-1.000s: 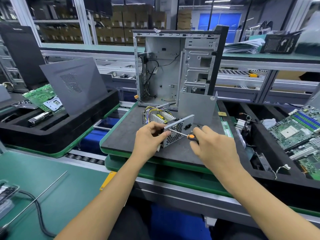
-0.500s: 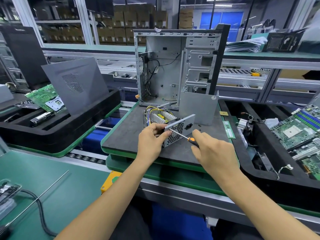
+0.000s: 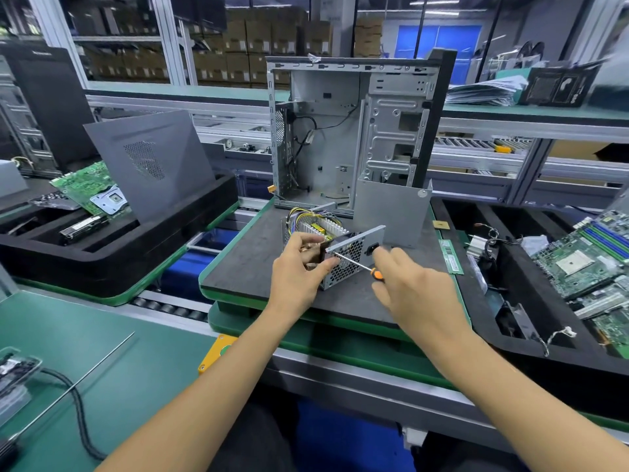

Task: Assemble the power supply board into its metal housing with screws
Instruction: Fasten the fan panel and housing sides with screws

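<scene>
The power supply housing [image 3: 354, 255], a small metal box with a honeycomb grille and a black socket, sits on the dark work mat [image 3: 252, 267]. Its board with white heatsink fins and yellow wires [image 3: 320, 228] shows inside the open top. My left hand [image 3: 299, 270] grips the housing's left front corner. My right hand [image 3: 413, 287] holds a screwdriver [image 3: 357, 265] with an orange-and-black handle. The screwdriver's tip touches the upper left corner of the grille face. A loose grey metal cover [image 3: 391, 212] leans upright behind the housing.
An open computer case [image 3: 354, 131] stands at the back of the mat. Black foam trays hold circuit boards on the left [image 3: 88, 189] and right [image 3: 582, 260]. A grey side panel [image 3: 149, 165] leans in the left tray. A memory stick [image 3: 451, 257] lies at the mat's right edge.
My right hand has drawn slightly nearer the housing with the screwdriver, whose tip stays at the grille's upper left corner. My left hand keeps its grip.
</scene>
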A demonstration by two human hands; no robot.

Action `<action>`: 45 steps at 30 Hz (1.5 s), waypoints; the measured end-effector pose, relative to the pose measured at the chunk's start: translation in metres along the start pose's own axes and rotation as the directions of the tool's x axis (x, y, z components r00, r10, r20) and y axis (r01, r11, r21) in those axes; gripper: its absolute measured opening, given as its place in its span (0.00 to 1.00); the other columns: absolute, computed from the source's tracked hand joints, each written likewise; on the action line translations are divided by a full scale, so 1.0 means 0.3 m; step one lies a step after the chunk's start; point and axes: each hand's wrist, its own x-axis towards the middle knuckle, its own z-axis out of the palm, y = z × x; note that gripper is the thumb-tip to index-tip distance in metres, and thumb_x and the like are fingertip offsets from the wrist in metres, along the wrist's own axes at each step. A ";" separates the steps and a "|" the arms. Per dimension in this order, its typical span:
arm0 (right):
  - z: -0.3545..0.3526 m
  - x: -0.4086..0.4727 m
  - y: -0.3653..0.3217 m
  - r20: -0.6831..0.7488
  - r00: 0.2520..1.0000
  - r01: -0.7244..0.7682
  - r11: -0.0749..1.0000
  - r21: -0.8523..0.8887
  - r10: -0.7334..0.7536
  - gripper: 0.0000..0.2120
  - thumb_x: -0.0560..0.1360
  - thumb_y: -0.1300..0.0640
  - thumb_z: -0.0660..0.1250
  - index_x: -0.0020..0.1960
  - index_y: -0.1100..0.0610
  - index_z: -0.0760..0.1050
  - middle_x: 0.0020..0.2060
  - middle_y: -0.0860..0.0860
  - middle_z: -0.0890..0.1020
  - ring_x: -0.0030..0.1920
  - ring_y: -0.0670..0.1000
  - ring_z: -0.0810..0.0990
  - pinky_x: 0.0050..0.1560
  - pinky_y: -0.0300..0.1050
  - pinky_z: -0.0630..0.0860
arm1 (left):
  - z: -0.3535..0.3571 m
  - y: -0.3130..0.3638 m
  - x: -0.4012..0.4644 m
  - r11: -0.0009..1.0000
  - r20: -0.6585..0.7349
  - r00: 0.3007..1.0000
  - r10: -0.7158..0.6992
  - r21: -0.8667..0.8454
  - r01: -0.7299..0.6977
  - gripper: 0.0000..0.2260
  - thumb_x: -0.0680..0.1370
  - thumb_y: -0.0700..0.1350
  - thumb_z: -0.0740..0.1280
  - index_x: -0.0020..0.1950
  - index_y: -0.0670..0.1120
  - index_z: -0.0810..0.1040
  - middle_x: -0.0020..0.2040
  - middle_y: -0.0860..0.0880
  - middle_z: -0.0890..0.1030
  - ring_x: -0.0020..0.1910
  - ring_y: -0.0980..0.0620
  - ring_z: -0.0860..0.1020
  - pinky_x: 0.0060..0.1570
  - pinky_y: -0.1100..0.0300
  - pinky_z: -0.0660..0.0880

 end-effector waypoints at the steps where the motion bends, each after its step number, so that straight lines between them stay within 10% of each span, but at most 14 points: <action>1: 0.003 -0.002 0.003 -0.024 0.998 0.054 0.998 -0.024 -0.054 0.13 0.68 0.61 0.75 0.43 0.56 0.70 0.32 0.53 0.71 0.20 0.59 0.71 0.25 0.40 0.53 | 0.000 -0.001 0.000 1.000 -0.003 1.000 0.011 0.024 -0.011 0.14 0.74 0.45 0.79 0.55 0.50 0.79 0.45 0.56 0.87 0.40 0.65 0.82 0.40 0.72 0.73; 4: 0.020 0.023 0.012 0.194 0.943 -0.326 0.878 0.352 0.272 0.13 0.72 0.61 0.69 0.39 0.53 0.63 0.30 0.53 0.76 0.27 0.60 0.73 0.25 0.45 0.61 | 0.008 -0.004 -0.005 0.991 -0.014 0.998 0.059 0.121 -0.057 0.11 0.75 0.47 0.78 0.53 0.52 0.80 0.43 0.54 0.87 0.35 0.62 0.80 0.39 0.66 0.73; 7: 0.022 0.053 0.033 0.724 0.611 -0.777 0.065 0.627 0.319 0.16 0.74 0.66 0.65 0.31 0.53 0.66 0.28 0.56 0.78 0.19 0.52 0.66 0.22 0.34 0.59 | 0.007 -0.003 -0.008 0.988 -0.018 0.998 0.065 0.145 -0.062 0.11 0.75 0.48 0.78 0.53 0.52 0.80 0.44 0.54 0.87 0.37 0.61 0.81 0.41 0.65 0.75; 9: 0.031 0.052 0.054 0.803 0.539 -0.819 -0.062 0.570 0.252 0.14 0.74 0.66 0.65 0.32 0.55 0.70 0.28 0.56 0.77 0.18 0.50 0.64 0.21 0.30 0.56 | 0.002 -0.001 -0.005 0.987 -0.011 0.998 0.063 0.148 -0.061 0.11 0.75 0.47 0.78 0.54 0.52 0.80 0.44 0.56 0.87 0.40 0.61 0.83 0.42 0.66 0.77; 18: 0.001 0.019 0.003 0.282 0.886 -0.457 0.796 0.398 0.368 0.14 0.73 0.55 0.68 0.43 0.49 0.61 0.36 0.48 0.76 0.37 0.55 0.75 0.36 0.50 0.73 | -0.005 0.009 0.005 0.993 -0.006 1.000 -0.006 0.117 0.007 0.11 0.74 0.47 0.80 0.53 0.49 0.83 0.42 0.56 0.86 0.40 0.66 0.82 0.40 0.73 0.73; 23: -0.029 0.007 -0.031 0.091 0.985 -0.154 0.981 0.115 0.143 0.09 0.75 0.59 0.68 0.44 0.54 0.67 0.35 0.52 0.74 0.30 0.62 0.76 0.27 0.47 0.67 | -0.001 0.012 0.007 0.993 -0.016 0.999 -0.034 0.109 0.036 0.10 0.74 0.46 0.80 0.53 0.47 0.84 0.42 0.54 0.87 0.38 0.66 0.81 0.39 0.74 0.72; 26: -0.026 0.016 -0.024 0.235 0.922 -0.367 0.888 0.277 0.308 0.11 0.74 0.58 0.67 0.41 0.54 0.64 0.30 0.52 0.75 0.31 0.62 0.74 0.29 0.49 0.67 | 0.001 0.012 0.004 0.993 -0.022 0.999 -0.025 0.115 0.028 0.11 0.74 0.46 0.79 0.54 0.47 0.84 0.43 0.53 0.87 0.38 0.65 0.81 0.41 0.72 0.74; 31: 0.010 0.078 0.051 0.759 0.574 -0.808 0.058 0.587 0.309 0.12 0.73 0.68 0.65 0.34 0.58 0.69 0.27 0.58 0.77 0.17 0.50 0.65 0.21 0.31 0.57 | 0.003 0.017 -0.001 0.990 -0.032 0.999 -0.004 0.142 0.008 0.10 0.74 0.47 0.79 0.53 0.48 0.84 0.42 0.56 0.86 0.39 0.68 0.81 0.40 0.75 0.72; 34: 0.016 0.069 0.060 0.849 0.485 -0.863 -0.044 0.504 0.211 0.09 0.75 0.66 0.64 0.38 0.57 0.69 0.26 0.56 0.77 0.18 0.49 0.67 0.20 0.30 0.55 | -0.002 0.017 -0.003 0.991 -0.019 1.000 0.002 0.130 0.000 0.10 0.75 0.46 0.79 0.53 0.48 0.84 0.42 0.57 0.85 0.38 0.69 0.80 0.40 0.76 0.72; 36: 0.018 0.065 0.051 0.783 0.563 -0.821 0.069 0.567 0.264 0.08 0.76 0.64 0.63 0.38 0.59 0.70 0.27 0.56 0.80 0.19 0.52 0.73 0.19 0.34 0.60 | -0.008 0.016 0.001 0.992 0.013 1.000 0.003 0.124 -0.005 0.10 0.75 0.46 0.79 0.54 0.48 0.83 0.42 0.59 0.85 0.41 0.69 0.81 0.41 0.76 0.72; 41: 0.018 0.038 0.015 0.366 0.877 -0.419 0.868 0.266 0.311 0.09 0.74 0.50 0.63 0.43 0.52 0.64 0.29 0.47 0.76 0.28 0.54 0.74 0.29 0.44 0.66 | -0.020 0.017 0.010 0.995 0.029 0.999 -0.019 0.100 0.016 0.09 0.73 0.46 0.79 0.52 0.49 0.84 0.41 0.58 0.85 0.42 0.67 0.82 0.42 0.74 0.74; 45: 0.025 0.014 -0.005 0.206 0.972 -0.126 0.990 0.061 0.111 0.22 0.74 0.55 0.70 0.49 0.49 0.54 0.33 0.49 0.73 0.28 0.61 0.75 0.25 0.41 0.49 | -0.003 0.011 0.008 0.998 0.007 0.999 -0.040 0.047 0.039 0.09 0.73 0.44 0.80 0.50 0.49 0.83 0.41 0.58 0.86 0.40 0.68 0.82 0.41 0.74 0.74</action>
